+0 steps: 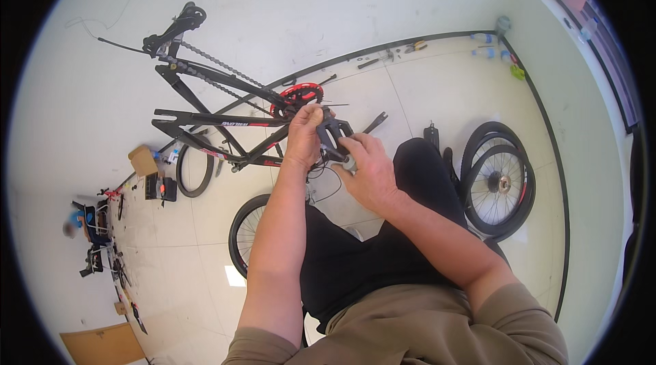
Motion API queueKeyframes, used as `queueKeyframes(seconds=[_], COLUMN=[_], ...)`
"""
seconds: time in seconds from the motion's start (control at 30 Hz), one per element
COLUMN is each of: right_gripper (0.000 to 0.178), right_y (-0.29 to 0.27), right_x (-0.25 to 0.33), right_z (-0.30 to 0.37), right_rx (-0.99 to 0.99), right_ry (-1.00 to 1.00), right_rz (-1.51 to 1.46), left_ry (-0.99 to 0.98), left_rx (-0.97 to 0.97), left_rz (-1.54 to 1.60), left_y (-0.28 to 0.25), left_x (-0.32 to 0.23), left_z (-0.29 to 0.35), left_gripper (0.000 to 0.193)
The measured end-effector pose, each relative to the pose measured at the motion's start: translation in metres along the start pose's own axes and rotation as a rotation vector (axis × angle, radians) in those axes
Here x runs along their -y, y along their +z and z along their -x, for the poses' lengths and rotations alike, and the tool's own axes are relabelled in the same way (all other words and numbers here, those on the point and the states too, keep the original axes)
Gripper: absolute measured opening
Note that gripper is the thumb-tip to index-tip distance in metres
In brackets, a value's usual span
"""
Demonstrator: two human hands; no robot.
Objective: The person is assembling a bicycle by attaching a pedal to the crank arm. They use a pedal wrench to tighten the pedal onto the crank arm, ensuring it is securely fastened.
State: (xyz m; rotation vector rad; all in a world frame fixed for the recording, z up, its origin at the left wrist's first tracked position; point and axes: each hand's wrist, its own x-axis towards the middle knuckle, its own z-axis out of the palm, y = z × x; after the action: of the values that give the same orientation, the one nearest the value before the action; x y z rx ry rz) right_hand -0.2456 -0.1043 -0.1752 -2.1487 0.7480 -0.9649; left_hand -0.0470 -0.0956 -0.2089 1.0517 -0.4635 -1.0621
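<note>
A black bicycle pedal (331,134) with cut-out slots is between my two hands in front of my knees. My left hand (303,134) is closed around its left side, the thumb near its top. On its right side, my right hand (372,170) grips with bent fingers and thumb. Just behind the pedal is a red chainring (305,94) on a black bicycle frame (225,119), which is tipped over with its rear end raised at the left. A chain (225,68) runs from the chainring to the rear derailleur (174,29).
Two spoked wheels (497,184) lie stacked at the right. Another wheel (246,232) is beside my left forearm. A loose tyre (195,167), a cardboard box (142,160) and a toolbox (164,189) are at the left. Small tools and bottles (484,52) line the far wall.
</note>
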Motion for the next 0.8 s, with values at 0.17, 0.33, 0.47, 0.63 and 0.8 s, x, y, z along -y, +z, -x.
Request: queueKeyframes(seconds=[0.17,0.33,0.47,0.63,0.8], right_gripper=[0.037,0.027,0.020,0.022,0.026], right_y=[0.008,0.002,0.000,-0.002,0.000], right_x=[-0.009,0.001,0.005,-0.008,-0.006], right_z=[-0.001,-0.004,-0.008,-0.008,-0.010], right_rx=[-0.068,0.052,-0.016,0.142,0.122], right_ry=[0.133,0.609,0.880,1.093,1.305], right_rz=[-0.199,-0.660,-1.068,-1.439,-1.730], left_ry=[0.091,0.095,0.003,0.024,0.085], left_rx=[0.005,0.000,-0.024,-0.001,0.018], left_rz=[-0.050,-0.045,-0.006,-0.015,-0.029], left_y=[0.000,0.001,0.003,-0.001,-0.008], left_x=[0.009,0.007,0.001,0.001,0.007], left_z=[-0.005,-0.002,0.002,0.003,-0.003], left_gripper=[0.009,0.013,0.013,0.011,0.011])
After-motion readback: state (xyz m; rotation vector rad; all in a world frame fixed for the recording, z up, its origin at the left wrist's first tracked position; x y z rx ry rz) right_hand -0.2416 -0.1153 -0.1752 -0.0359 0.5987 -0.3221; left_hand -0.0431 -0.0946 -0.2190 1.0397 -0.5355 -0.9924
